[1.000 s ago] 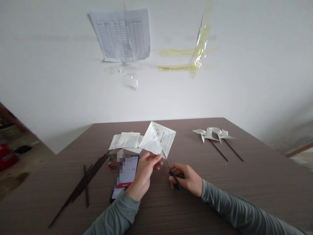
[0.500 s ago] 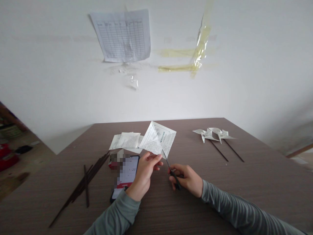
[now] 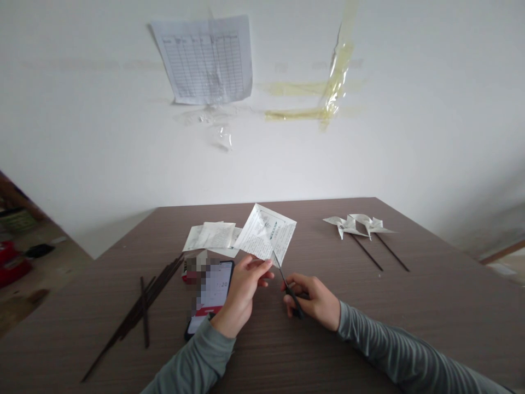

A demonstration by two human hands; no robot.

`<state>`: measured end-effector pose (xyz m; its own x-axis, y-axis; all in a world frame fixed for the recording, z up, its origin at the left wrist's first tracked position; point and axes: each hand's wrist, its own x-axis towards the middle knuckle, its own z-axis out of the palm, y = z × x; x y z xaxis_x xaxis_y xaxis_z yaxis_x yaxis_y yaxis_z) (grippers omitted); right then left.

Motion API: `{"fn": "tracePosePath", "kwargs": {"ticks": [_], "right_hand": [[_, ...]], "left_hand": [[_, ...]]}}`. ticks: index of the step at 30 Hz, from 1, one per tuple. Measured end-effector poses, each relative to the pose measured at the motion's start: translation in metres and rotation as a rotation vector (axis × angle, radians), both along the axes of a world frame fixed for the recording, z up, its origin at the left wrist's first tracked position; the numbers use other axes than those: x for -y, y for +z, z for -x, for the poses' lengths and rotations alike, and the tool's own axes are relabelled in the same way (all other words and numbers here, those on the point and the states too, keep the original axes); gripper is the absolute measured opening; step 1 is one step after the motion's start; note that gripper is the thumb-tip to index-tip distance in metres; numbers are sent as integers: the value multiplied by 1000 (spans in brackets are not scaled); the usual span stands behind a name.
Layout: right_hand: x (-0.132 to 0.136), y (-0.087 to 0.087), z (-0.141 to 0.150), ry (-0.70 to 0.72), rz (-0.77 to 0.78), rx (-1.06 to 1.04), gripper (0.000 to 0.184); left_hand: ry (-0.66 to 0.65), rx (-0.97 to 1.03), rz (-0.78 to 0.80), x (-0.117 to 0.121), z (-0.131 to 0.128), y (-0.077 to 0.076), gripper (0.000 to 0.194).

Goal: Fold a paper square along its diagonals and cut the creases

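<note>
Between thumb and fingers, my left hand [image 3: 245, 290] pinches the lower edge of a square sheet of printed paper [image 3: 262, 232], which is tilted and shows crease lines. My right hand [image 3: 314, 298] is closed round the dark handles of a pair of scissors [image 3: 294, 302]. The scissors' blades reach up and left into the sheet's lower corner, close to the left fingertips. How far the cut runs into the paper I cannot tell.
Left of the sheet lie several printed paper squares [image 3: 217, 235]. A phone [image 3: 213, 293] rests beside my left wrist, near a small red box [image 3: 189, 273]. Several dark sticks [image 3: 143, 306] lie at the left. Two paper pinwheels [image 3: 361, 225] on sticks lie at the right.
Hardly anything differs. The sheet has shifted very slightly to the right, and the scissors are still in its lower corner.
</note>
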<state>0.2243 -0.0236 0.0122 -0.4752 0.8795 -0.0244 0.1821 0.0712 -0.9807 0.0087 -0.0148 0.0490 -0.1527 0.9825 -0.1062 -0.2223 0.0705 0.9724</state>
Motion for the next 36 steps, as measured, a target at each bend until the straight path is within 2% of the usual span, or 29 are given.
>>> {"fn": "tracePosePath", "kwargs": {"ticks": [7,22,29,36], "right_hand": [[-1,1,1,-30,-5,11,67],[-2,-4,1,-21,-26,-1,59],[-1,-2,3,-33,5,43,62],[0,1,4,-37,-11,-13,54]], "left_hand": [[-37,-14,6,0,1,-4,49],[-27,7,2,-3,0,-7,51],[-27,-11,13,-2,0,-6,45],[-34,-12,18,-1,1,-5,46]]}}
